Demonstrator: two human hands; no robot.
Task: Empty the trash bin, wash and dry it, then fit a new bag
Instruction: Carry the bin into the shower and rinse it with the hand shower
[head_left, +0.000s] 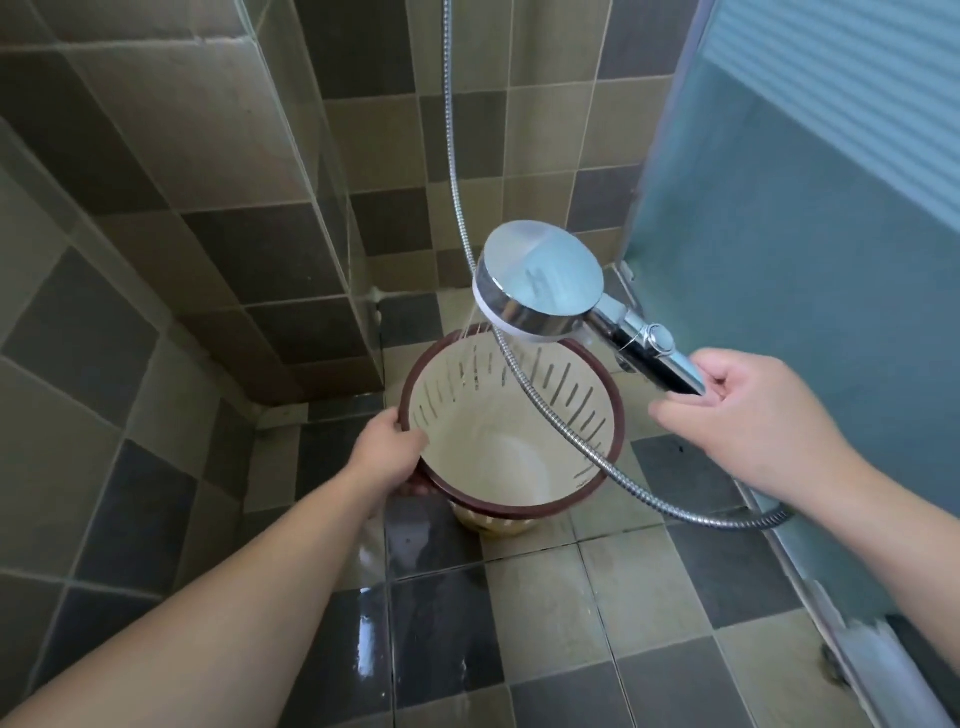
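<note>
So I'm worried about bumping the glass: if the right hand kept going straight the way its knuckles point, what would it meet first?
Probably the shower hose over the trash bin, not the glass door; the right hand points leftward. Depth is unclear.

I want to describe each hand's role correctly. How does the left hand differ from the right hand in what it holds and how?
The left hand grips the dark red rim of the trash bin, fingers curled over the edge; the right hand holds the chrome handle of the shower head. The left hand sits lower, at the bin; the right hand is higher, beside it. Both are bare and closed on something.
</note>
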